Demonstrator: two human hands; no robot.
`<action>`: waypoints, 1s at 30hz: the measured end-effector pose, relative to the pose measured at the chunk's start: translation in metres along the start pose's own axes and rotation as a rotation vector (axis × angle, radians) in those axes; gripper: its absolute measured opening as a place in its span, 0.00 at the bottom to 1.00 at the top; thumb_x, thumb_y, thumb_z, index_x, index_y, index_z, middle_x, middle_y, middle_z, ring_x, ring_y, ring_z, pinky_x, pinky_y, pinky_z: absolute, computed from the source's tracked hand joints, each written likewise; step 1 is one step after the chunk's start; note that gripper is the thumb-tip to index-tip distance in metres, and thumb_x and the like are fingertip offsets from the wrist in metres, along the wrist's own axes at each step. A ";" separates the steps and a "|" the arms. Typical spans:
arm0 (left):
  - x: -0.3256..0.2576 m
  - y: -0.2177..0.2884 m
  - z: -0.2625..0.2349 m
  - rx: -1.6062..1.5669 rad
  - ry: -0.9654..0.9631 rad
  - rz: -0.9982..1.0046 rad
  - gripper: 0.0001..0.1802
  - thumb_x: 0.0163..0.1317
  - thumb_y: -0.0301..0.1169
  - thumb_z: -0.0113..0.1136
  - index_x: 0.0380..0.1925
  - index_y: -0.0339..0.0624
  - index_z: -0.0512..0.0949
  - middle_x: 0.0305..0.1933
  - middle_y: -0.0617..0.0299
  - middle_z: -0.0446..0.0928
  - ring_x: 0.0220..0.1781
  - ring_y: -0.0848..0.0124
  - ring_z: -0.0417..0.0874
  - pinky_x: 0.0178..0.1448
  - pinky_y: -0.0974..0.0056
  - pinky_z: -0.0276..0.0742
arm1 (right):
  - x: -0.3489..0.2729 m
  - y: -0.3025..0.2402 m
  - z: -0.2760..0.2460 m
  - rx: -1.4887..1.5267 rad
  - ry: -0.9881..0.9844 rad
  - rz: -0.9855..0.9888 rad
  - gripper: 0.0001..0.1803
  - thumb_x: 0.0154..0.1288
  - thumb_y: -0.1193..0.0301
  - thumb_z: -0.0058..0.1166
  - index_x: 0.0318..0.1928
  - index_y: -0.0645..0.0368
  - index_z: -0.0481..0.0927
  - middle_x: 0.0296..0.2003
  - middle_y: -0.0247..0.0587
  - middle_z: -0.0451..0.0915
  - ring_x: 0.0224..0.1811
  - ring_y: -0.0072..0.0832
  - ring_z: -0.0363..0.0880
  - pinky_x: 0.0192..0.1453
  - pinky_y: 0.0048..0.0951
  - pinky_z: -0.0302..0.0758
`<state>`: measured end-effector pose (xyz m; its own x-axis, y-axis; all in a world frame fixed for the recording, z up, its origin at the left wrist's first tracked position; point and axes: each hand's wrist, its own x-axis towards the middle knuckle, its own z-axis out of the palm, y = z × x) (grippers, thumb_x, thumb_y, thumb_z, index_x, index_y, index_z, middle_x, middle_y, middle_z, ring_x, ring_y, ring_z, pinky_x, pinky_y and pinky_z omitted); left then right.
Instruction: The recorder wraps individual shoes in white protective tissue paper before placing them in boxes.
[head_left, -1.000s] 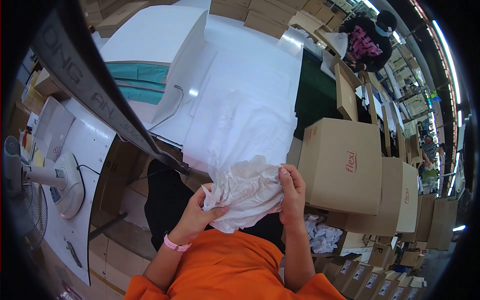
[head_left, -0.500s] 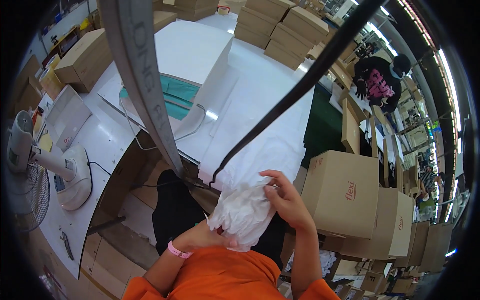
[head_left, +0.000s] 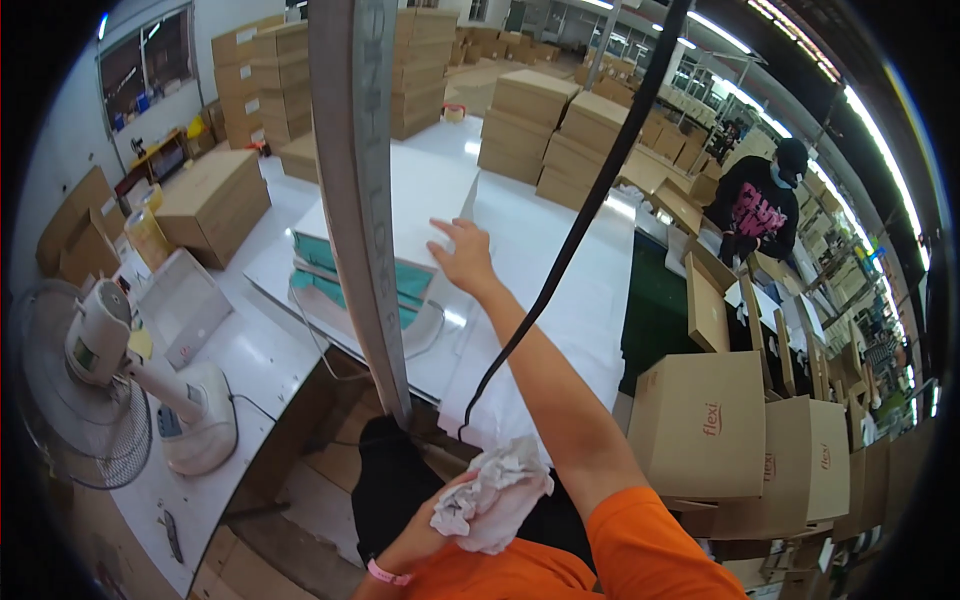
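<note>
Worker reaches across white worktop [head_left: 560,250], paper wad in other hand

The right hand [head_left: 462,256] rests, grip open, on the flat white stack [head_left: 425,200] farther off; the left hand [head_left: 455,500], near, is closed around crumpled white paper [head_left: 497,490].

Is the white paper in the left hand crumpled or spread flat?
Crumpled: the white paper is bunched into a wrinkled wad held in the left hand, close to the orange shirt.

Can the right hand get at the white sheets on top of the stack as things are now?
Probably yes. The right hand is stretched out over the white sheets, fingers open at their near edge, and nothing lies between them. The left hand is busy holding crumpled white paper close to the body.
</note>
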<state>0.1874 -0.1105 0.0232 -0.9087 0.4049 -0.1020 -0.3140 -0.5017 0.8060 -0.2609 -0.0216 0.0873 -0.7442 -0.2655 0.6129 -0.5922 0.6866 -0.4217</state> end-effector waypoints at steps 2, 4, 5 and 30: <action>-0.007 -0.002 0.000 -0.146 0.050 -0.047 0.45 0.80 0.32 0.69 0.89 0.38 0.57 0.87 0.55 0.67 0.85 0.66 0.71 0.87 0.59 0.66 | -0.002 -0.022 0.016 0.055 -0.070 0.112 0.20 0.72 0.54 0.71 0.60 0.42 0.93 0.66 0.49 0.86 0.72 0.51 0.77 0.76 0.55 0.75; -0.010 0.012 0.012 -0.214 0.062 -0.060 0.46 0.80 0.34 0.70 0.89 0.39 0.56 0.87 0.55 0.66 0.85 0.66 0.70 0.88 0.58 0.65 | 0.003 -0.035 0.018 0.088 -0.137 0.299 0.13 0.69 0.52 0.73 0.48 0.39 0.98 0.68 0.44 0.85 0.78 0.53 0.69 0.76 0.58 0.74; -0.008 0.020 0.018 -0.250 0.078 -0.090 0.48 0.79 0.37 0.71 0.89 0.39 0.54 0.88 0.55 0.66 0.86 0.65 0.70 0.88 0.57 0.65 | 0.005 -0.039 0.016 0.091 -0.128 0.295 0.13 0.69 0.52 0.73 0.48 0.39 0.98 0.68 0.44 0.85 0.78 0.53 0.69 0.76 0.58 0.74; 0.126 -0.122 -0.011 -0.780 -0.389 -0.087 0.31 0.87 0.45 0.55 0.80 0.39 0.69 0.80 0.50 0.74 0.78 0.55 0.77 0.82 0.48 0.75 | -0.321 -0.130 -0.410 -0.310 -0.322 0.286 0.07 0.59 0.62 0.74 0.36 0.47 0.94 0.72 0.41 0.85 0.90 0.53 0.58 0.93 0.71 0.40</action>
<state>0.1083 -0.0065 -0.0939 -0.7594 0.6264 0.1761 -0.6053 -0.7794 0.1617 0.1816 0.2518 0.2193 -0.9486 -0.1993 0.2460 -0.2690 0.9171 -0.2943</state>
